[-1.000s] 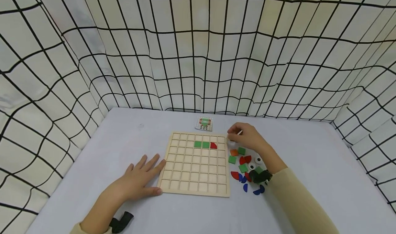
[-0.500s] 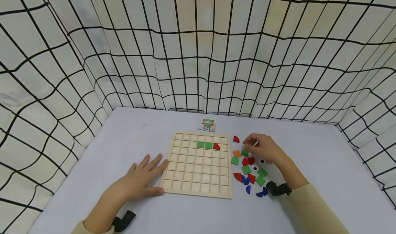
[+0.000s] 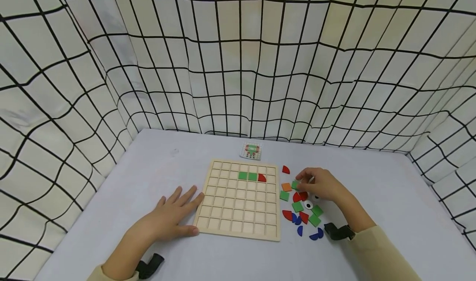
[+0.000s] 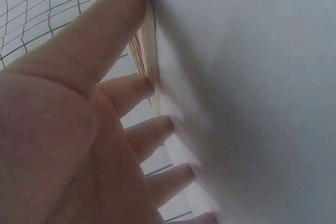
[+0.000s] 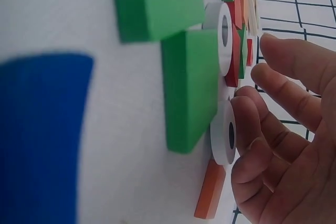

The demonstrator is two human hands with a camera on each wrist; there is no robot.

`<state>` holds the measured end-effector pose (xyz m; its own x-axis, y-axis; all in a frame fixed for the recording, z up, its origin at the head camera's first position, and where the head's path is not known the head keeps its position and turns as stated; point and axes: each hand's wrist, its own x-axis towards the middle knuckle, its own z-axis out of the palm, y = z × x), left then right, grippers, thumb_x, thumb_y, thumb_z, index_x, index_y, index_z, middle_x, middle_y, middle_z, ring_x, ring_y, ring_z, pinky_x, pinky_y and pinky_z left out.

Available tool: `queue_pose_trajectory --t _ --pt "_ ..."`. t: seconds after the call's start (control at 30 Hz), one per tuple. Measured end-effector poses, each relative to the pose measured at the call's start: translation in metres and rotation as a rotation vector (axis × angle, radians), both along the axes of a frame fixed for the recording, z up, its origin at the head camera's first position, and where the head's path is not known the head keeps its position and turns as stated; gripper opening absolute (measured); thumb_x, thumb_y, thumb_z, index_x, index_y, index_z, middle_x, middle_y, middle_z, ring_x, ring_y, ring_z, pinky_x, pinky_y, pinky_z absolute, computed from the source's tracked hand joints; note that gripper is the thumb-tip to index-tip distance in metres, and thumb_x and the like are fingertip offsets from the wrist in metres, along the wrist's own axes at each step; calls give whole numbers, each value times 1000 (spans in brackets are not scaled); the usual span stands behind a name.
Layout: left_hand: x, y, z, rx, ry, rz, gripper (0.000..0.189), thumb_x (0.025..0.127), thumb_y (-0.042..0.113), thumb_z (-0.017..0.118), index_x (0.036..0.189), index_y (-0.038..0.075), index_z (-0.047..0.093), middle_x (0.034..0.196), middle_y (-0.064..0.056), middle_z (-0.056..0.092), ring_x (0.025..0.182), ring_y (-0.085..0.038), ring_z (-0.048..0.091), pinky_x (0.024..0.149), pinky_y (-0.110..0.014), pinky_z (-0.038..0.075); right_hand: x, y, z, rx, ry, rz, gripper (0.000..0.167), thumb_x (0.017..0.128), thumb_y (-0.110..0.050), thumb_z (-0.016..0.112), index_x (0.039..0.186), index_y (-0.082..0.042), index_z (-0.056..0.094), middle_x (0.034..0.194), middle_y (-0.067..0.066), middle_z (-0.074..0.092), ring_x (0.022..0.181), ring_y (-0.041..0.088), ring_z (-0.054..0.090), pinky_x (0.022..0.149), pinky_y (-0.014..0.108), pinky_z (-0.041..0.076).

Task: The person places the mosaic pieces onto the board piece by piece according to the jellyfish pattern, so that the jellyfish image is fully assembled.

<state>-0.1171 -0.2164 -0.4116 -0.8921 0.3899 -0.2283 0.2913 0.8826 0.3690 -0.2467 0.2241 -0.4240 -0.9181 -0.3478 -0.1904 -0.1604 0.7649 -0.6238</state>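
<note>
My left hand (image 3: 169, 218) lies with spread fingers at the left edge of the wooden grid board (image 3: 238, 234); in the left wrist view its thumb (image 4: 118, 17) touches the board's side. On the board, two green squares (image 3: 247, 176) and a red quarter-circle piece (image 3: 262, 177) sit side by side in an upper row. My right hand (image 3: 320, 184) hovers over the loose pieces to the right, fingertips close by a green square (image 3: 295, 185). In the right wrist view, its thumb and index finger stand apart with nothing seen between them, beside a white ring-shaped eye piece (image 5: 216, 129).
Loose green squares (image 3: 297, 207), red quarter-circles (image 3: 287, 215), blue half-circles (image 3: 300, 231) and an orange square (image 3: 286, 187) lie right of the board. A lone red quarter-circle (image 3: 285, 170) lies above them. A picture card (image 3: 251, 151) rests behind the board. Black netting surrounds the white table (image 3: 156, 153).
The right hand has moved from the board's upper right corner rightward and down to the loose pieces. A red quarter-circle now lies where it was. The left hand keeps its place.
</note>
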Motion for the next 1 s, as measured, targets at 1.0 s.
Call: queue_pose_trajectory --t 1.0 --pt "2 0 -2 -8 0 4 92 84 62 66 158 20 33 166 -14 19 148 -52 12 104 -81 15 2 -13 -2 71 17 -25 20 87 -21 78 102 -13 68 92 2 62 84 19 55 70 30 50"
